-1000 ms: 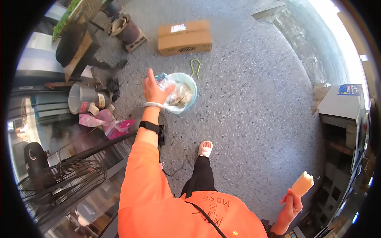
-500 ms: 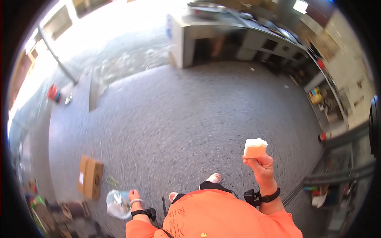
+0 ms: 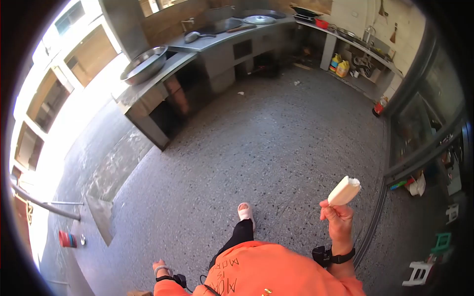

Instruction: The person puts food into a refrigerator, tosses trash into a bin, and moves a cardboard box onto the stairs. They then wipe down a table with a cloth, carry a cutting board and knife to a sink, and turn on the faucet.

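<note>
My right hand [image 3: 338, 217] is raised at the lower right, its fingers pinched round the lower end of a pale cream ice cream bar [image 3: 343, 191]. The bar's top looks bitten and rough; any stick is hidden by the fingers. At the lower left, my left hand [image 3: 161, 267] hangs low beside my body, just above the floor in view. It is small and seen from above, so how its fingers are set is unclear, and nothing shows in it.
Speckled grey floor [image 3: 247, 148] spreads ahead. A counter [image 3: 207, 49] carries a large metal basin [image 3: 144, 66] and pans. Yellow bottles [image 3: 342, 68] stand under the sink shelf. A glass sliding door [image 3: 419, 118] and small stools [image 3: 418, 273] are right; a red bucket [image 3: 65, 239] is left.
My view has turned right and I have stepped forward. The ice cream bar now leans to the right. The clear bin beside my left hand has left the view, and the cardboard box almost has.
</note>
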A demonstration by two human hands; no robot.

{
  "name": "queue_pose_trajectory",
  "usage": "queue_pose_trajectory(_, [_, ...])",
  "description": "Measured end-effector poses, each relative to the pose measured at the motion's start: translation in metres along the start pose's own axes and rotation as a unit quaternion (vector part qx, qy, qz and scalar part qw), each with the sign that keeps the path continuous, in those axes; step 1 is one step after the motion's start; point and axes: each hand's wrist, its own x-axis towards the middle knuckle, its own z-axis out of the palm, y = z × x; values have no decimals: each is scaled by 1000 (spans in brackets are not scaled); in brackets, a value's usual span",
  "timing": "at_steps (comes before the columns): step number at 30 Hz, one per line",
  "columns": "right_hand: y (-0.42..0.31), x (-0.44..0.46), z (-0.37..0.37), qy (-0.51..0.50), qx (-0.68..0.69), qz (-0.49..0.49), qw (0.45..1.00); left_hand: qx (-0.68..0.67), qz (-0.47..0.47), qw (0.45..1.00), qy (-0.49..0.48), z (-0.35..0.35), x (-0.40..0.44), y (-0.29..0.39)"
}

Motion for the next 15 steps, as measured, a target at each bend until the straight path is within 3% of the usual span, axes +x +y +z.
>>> queue_pose_trajectory(4, [11,68,-18,89,-46,-20,995,18,60,995,-83,56,-39,185])
queue_pose_trajectory(6, [6,102,-18,127,-66,-23,989,-28,24,981,-191,115,-38,273])
queue_pose_trajectory(7, [6,125,-19,156,-77,-29,984,-30,28,980,-196,162,-38,318])
queue_pose_trajectory(9, [11,158,-29,176,-95,-28,979,47,251,944,-211,240,-49,406])
queue_pose_trajectory(10, [15,172,-34,193,-108,-26,975,52,261,933,-243,247,-103,467])
queue_pose_trajectory(12, [25,194,-46,224,-116,-25,967,96,448,869,-188,267,-202,553])
queue_pose_trajectory(15, [45,247,-79,260,-125,-15,957,99,531,815,-212,330,-294,647])
